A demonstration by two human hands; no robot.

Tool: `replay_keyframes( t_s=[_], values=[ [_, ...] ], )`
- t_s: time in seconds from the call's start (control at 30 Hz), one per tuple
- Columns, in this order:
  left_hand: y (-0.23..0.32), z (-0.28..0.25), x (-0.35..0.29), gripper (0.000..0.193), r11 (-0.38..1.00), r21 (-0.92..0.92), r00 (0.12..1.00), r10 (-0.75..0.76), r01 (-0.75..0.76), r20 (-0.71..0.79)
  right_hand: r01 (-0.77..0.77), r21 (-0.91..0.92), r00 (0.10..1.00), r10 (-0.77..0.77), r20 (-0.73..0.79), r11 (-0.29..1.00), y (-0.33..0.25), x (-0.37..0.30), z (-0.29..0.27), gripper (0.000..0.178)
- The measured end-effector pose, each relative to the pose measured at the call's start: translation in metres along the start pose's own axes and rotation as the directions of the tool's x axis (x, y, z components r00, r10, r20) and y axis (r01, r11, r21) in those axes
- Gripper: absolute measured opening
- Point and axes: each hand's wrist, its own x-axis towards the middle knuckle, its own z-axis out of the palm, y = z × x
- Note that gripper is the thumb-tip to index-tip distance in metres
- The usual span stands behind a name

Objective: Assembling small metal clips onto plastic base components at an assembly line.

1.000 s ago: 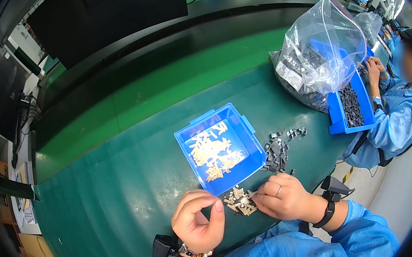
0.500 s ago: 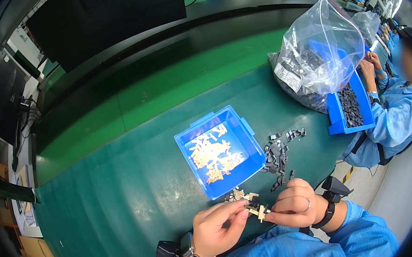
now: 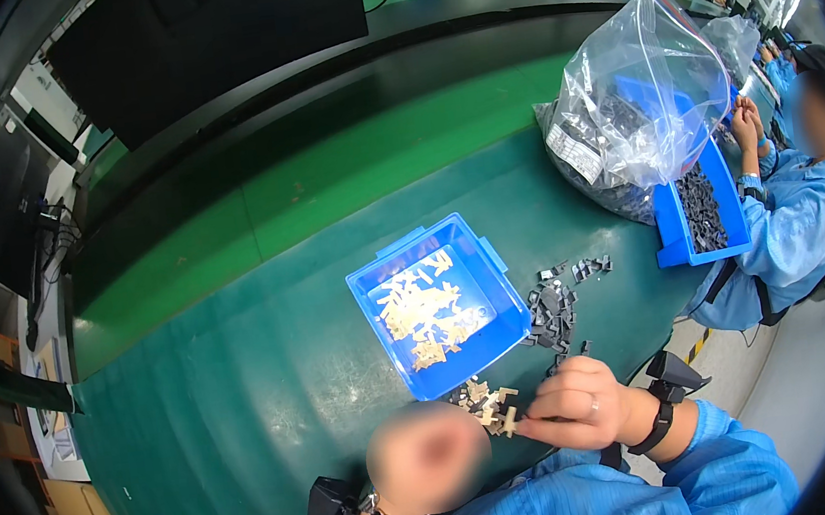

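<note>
The left hand (image 3: pixel 426 459) and the right hand (image 3: pixel 577 405) are now farther apart than a moment ago, so it looks like they are done working on one bit together. The right fingers pinch a little tan piece (image 3: pixel 509 422), just beside the small mixed pile (image 3: pixel 477 399) on the green counter (image 3: pixel 207 410). The left hand is all blurry, so I can't tell if its fingers hold anything. The blue tray (image 3: pixel 483 358) sits just past the pile.
</note>
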Motion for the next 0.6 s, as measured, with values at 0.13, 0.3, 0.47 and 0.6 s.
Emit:
replay_keyframes(
  t_s=[0.13,0.3,0.47,0.6],
  values=[
    [-0.002,0.004,0.0,0.007,1.0,-0.012,0.995,0.011,-0.012,-0.099,-0.088,0.008,0.964,0.083,0.253,0.996,0.001,0.001,0.004,0.028],
    [-0.003,0.005,0.001,0.009,1.0,-0.027,0.993,0.0,-0.004,-0.117,-0.164,0.063,0.966,0.148,0.211,0.984,0.001,0.013,-0.003,0.029],
    [-0.003,0.006,0.003,0.008,0.999,-0.037,0.994,0.001,-0.005,-0.107,-0.509,0.456,0.848,0.518,0.115,0.731,-0.003,0.046,-0.003,0.022],
    [0.0,0.004,0.002,0.007,0.999,-0.034,0.993,-0.013,0.009,-0.115,-0.654,0.632,0.704,0.64,0.307,0.416,-0.007,0.05,0.004,0.016]
  ],
)
